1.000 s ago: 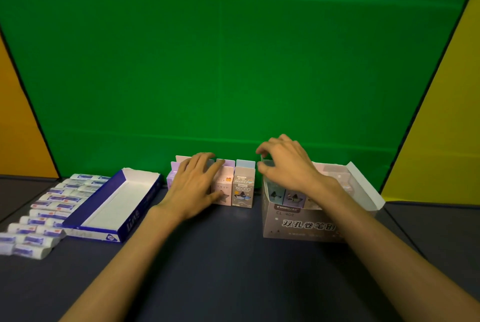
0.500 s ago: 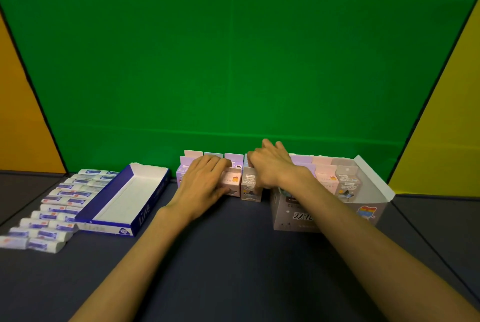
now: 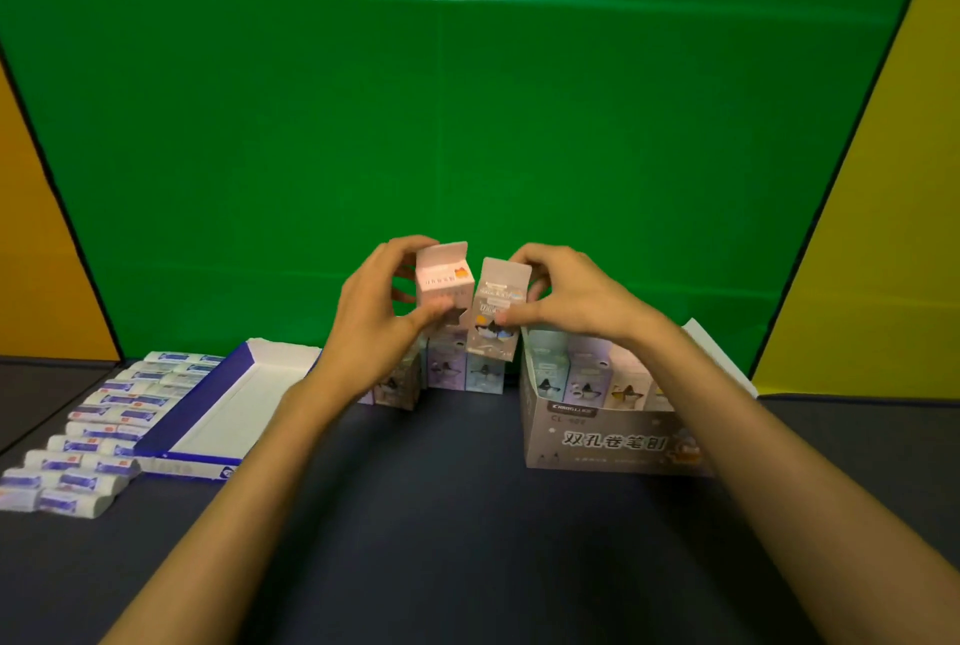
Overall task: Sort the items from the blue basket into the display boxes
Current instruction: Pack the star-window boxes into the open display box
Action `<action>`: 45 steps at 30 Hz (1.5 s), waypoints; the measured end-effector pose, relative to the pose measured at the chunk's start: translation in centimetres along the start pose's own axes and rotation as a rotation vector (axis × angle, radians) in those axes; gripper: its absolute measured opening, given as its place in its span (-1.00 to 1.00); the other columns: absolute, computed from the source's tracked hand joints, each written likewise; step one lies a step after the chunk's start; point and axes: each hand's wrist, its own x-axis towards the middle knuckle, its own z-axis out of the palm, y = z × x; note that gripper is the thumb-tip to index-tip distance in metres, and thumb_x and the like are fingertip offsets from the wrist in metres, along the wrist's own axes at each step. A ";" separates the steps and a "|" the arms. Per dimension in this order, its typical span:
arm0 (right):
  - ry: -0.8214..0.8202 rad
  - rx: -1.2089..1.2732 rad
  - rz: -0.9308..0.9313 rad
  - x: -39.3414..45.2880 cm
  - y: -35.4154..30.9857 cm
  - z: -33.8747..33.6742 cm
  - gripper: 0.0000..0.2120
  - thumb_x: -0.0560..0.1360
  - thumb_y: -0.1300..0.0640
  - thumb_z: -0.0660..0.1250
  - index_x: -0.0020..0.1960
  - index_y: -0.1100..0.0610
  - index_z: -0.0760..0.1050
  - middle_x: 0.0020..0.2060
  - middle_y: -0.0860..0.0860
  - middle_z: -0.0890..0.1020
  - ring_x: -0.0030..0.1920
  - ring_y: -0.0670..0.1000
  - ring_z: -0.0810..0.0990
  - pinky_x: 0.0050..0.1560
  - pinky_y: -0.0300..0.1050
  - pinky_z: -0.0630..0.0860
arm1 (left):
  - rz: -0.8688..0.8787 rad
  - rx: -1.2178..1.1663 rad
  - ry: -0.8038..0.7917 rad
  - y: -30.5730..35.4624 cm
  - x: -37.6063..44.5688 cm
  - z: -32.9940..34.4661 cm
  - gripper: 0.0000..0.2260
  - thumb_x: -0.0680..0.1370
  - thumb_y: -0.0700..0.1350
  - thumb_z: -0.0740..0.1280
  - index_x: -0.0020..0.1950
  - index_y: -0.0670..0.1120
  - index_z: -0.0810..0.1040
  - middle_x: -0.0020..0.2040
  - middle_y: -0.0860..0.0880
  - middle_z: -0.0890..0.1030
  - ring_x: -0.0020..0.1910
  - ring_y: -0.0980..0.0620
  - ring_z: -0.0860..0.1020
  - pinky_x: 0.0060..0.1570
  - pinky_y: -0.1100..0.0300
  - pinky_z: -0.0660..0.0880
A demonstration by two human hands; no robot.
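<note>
My left hand [image 3: 379,311] grips a small pink sharpener box [image 3: 444,280], lifted above the table. Beside it my right hand [image 3: 566,298] pinches a grey-lilac sharpener box [image 3: 496,317], tilted and also raised. The two boxes almost touch. Below them several more small pastel boxes [image 3: 457,369] stand in a row on the dark table. To the right stands the grey display box [image 3: 613,441] with printed characters, holding a row of small boxes [image 3: 587,379]. The blue basket is not in view.
A blue-and-white open display tray [image 3: 228,400] lies at the left, nothing inside it. Left of it lie rows of several white wrapped erasers [image 3: 88,441]. A green backdrop stands behind the table, with yellow panels at both sides.
Both hands were on the row of small boxes on the table. Each has since taken one box and lifted it up in front of the backdrop.
</note>
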 end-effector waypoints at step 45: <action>-0.139 -0.692 0.205 -9.5 13.1 -7.9 -0.50 0.31 -0.05 0.60 0.13 0.04 0.47 -0.03 -0.02 0.43 0.01 -0.02 0.35 -0.03 -0.10 0.34 | 0.038 0.665 -0.627 7.3 1.8 21.1 -0.46 0.38 0.12 0.55 0.30 0.04 0.50 0.16 -0.02 0.56 0.16 -0.06 0.50 0.11 0.01 0.42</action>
